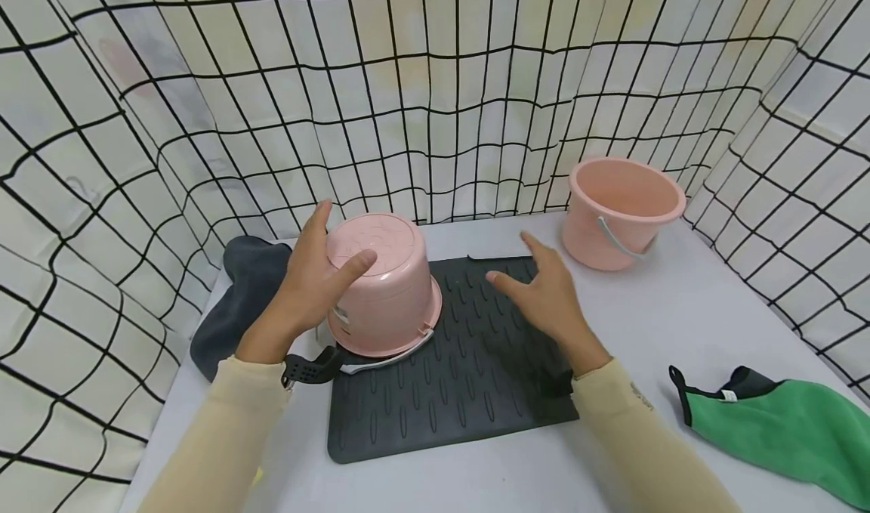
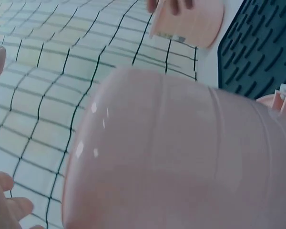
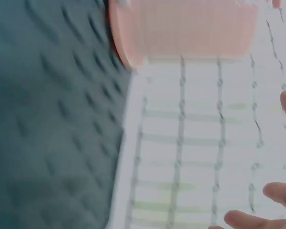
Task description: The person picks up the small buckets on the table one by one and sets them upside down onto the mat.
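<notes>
A pink bucket (image 1: 384, 290) stands upside down on the left part of a dark ribbed mat (image 1: 448, 392), its pale handle lying against the mat. My left hand (image 1: 319, 271) is at the bucket's left side, thumb spread and fingers extended; in the left wrist view the bucket's smooth wall (image 2: 171, 152) fills the middle, with fingertips at the left edge. Over the mat's right part hovers my right hand (image 1: 547, 294), fingers spread and holding nothing. The right wrist view has fingers (image 3: 252, 220) at its lower right and the pink bucket (image 3: 195, 31) along the top.
A second pink bucket (image 1: 618, 214) stands upright at the back right, handle hanging. Dark grey cloth (image 1: 248, 294) lies at left, and a green piece with black trim (image 1: 782, 434) at front right. Black grid netting (image 1: 458, 112) surrounds the white table (image 1: 652, 316) at back and sides.
</notes>
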`<state>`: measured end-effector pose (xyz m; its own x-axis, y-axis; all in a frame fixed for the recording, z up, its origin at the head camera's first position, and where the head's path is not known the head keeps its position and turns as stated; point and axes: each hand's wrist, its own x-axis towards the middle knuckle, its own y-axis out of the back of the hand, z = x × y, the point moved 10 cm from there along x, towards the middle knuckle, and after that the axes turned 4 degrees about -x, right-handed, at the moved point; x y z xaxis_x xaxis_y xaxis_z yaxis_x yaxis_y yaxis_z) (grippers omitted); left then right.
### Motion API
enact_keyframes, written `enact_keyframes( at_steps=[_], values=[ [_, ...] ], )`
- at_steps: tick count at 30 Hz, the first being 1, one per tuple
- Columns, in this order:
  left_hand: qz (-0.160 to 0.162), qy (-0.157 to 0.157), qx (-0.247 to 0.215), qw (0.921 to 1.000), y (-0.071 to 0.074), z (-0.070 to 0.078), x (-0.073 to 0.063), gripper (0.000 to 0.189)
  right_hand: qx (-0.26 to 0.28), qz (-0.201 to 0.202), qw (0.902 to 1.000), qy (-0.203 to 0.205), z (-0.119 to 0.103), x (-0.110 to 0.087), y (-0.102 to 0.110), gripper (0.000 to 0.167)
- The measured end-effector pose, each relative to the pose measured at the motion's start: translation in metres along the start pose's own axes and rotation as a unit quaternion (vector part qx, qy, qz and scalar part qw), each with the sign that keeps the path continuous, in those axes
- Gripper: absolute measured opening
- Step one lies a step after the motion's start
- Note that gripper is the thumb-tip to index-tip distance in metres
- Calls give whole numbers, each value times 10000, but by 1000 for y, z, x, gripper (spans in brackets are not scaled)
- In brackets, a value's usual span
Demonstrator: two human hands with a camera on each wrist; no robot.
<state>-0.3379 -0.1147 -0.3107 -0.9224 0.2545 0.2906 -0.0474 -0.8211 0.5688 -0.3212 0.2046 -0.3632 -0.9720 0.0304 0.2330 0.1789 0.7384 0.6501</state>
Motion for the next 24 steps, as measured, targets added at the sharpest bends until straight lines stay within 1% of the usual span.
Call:
enact_keyframes(
  at_steps=[2,5,7,8,9,13,16,18,21,24],
  values=[
    [122,-231,146,9996,-3,13,1,104,-163,419,9987,224,0,3,31,94],
    [151,-515,187,9984,-14,30,3,106,-648,1046,9915,415,3,10,74,96],
    [58,-689,90,9976,-24,40,5,109,-902,1249,9875,341,12,16,97,97],
    [-9,-751,27,9972,-30,45,5,110,-1016,1275,9864,223,18,19,106,97],
    [-88,-801,-38,9967,-36,50,6,112,-1102,1286,9854,137,25,23,115,98],
    [-485,-903,-364,9941,-63,65,11,118,-1245,1129,9852,-324,58,41,140,103],
    [-788,-896,-505,9916,-85,73,14,118,-1311,1021,9840,-644,83,53,156,108],
    [-971,-901,-523,9898,-101,77,16,117,-1314,911,9838,-813,99,60,164,107],
    [-1207,-858,-558,9874,-122,80,19,114,-1041,628,9863,-1116,121,66,174,108],
    [-1442,-863,-576,9841,-142,81,21,112,-713,368,9859,-1471,140,68,181,112]
  ],
)
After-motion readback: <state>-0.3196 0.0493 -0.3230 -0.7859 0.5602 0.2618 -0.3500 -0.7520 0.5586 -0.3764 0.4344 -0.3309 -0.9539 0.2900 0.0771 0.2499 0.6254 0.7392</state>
